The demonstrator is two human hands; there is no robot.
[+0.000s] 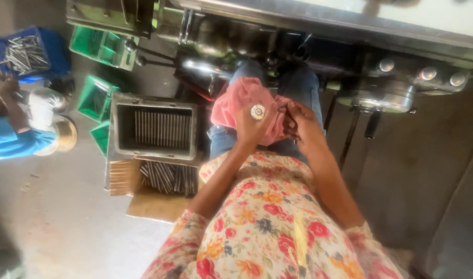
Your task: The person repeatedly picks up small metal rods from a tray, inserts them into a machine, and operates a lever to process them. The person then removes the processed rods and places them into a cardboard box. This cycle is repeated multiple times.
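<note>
While the person's floral sleeves fill the near edge at six o'clock, both forearms reach up toward the lap; the left hand (251,125) has its grip curled closed on a pink cloth (241,101), a large round ring showing on one finger; the right hand (300,123), just beside it at three o'clock, is pinched shut on something small and dark at the cloth's edge, too small to tell what; the cloth lies bunched over the knees in blue jeans (298,82). At nine o'clock from the hands a grey metal tray (155,152) holds a row of thin metal rods, standing over a cardboard box (148,204) with more rods. Farther off, at twelve o'clock, a dark machine (381,88) spans the top; green bins (99,46) and a blue crate (53,51) of rods sit at ten o'clock, near another person's arm (9,103).
</note>
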